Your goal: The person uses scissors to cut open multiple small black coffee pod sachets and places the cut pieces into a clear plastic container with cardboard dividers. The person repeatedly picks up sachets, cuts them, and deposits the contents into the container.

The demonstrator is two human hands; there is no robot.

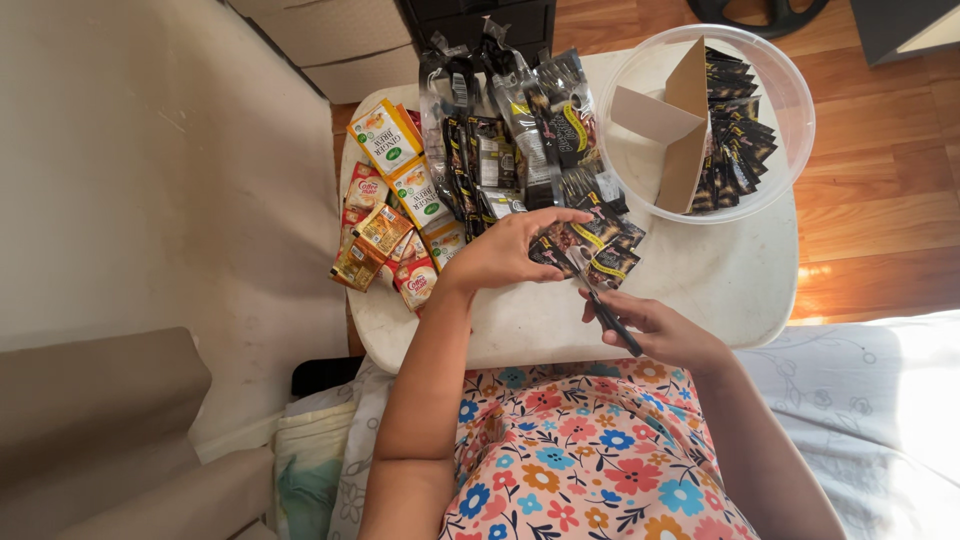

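Left hand (505,250) pinches a strip of dark sachets (590,250) over the white table (700,280), while right hand (655,330) grips scissors (605,305), blades apparently at the strip.

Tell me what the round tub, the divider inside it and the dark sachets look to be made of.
Round tub: clear plastic, it seems; the wood floor shows through its wall. Divider: plain brown cardboard, matte, with folded edges. Dark sachets, held by the left hand: glossy printed film, probably plastic or foil; they catch the light. The right hand grips scissors; black handles, likely plastic.
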